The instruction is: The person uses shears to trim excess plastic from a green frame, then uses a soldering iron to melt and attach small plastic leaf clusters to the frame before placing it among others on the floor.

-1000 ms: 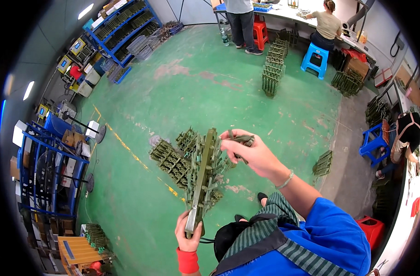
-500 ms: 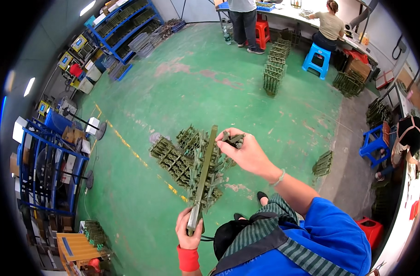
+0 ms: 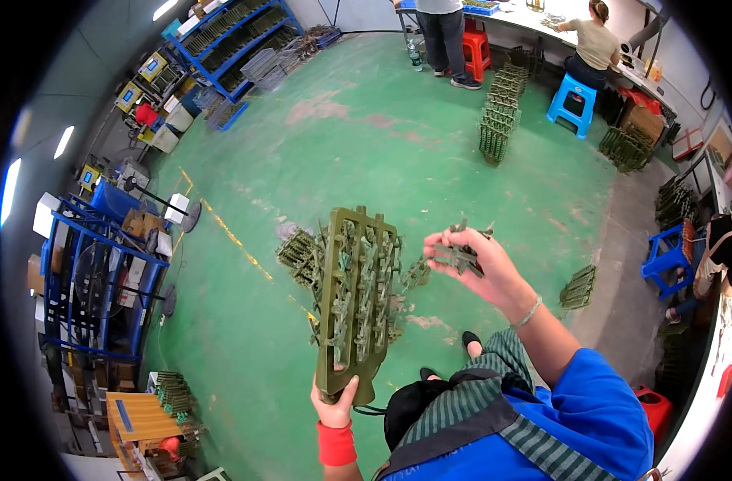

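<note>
My left hand (image 3: 334, 406) grips the bottom end of a flat olive-green plastic frame (image 3: 358, 297) studded with small moulded parts, held upright with its face toward me. My right hand (image 3: 478, 266) is raised to the right of the frame and pinches a small cluster of green plastic parts (image 3: 456, 255). Below the frame, on the green floor, lies a heap of similar green frames (image 3: 302, 255).
Stacks of green frames (image 3: 498, 120) stand on the floor farther off, another (image 3: 578, 287) at my right. Two people work at a long table at the back beside a blue stool (image 3: 572, 103) and a red stool (image 3: 475, 50). Blue racks (image 3: 93, 264) line the left.
The frame in my left hand has turned from edge-on to face-on. My right hand has drawn away to the right with the small parts.
</note>
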`<move>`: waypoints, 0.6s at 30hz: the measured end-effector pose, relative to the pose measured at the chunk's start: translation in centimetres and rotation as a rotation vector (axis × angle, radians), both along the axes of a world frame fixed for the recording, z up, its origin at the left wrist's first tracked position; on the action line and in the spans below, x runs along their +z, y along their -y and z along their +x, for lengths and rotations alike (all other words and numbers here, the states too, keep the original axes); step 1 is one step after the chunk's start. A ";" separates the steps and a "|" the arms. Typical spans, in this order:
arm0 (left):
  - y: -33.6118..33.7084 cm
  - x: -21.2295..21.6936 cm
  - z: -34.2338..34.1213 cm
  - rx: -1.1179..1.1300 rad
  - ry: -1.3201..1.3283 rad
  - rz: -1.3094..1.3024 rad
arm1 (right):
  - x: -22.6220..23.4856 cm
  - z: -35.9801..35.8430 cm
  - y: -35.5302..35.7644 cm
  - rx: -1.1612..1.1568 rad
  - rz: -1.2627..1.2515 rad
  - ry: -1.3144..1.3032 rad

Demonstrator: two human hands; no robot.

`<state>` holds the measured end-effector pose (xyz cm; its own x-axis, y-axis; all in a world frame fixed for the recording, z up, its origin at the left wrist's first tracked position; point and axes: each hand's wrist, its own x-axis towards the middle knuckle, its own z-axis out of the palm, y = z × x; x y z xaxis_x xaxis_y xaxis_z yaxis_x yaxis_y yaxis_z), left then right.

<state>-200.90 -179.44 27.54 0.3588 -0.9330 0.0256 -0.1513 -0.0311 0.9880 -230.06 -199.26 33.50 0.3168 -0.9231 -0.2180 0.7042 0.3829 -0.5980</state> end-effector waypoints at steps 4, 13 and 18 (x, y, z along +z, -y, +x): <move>0.0 0.8 0.0 0.006 -0.062 0.024 | -1.3 -0.3 -0.5 0.161 0.033 -0.036; 0.0 1.5 -0.2 -0.011 -0.044 0.023 | -1.1 2.5 -1.6 0.304 -0.189 -0.174; 0.0 1.4 -0.5 -0.021 0.022 -0.067 | 0.3 4.7 -2.1 0.253 -0.197 -0.159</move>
<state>-201.43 -179.42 28.91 0.3377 -0.9363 0.0964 -0.1732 0.0389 0.9841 -225.32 -197.14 33.77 0.5173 -0.8488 -0.1092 0.4935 0.4001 -0.7722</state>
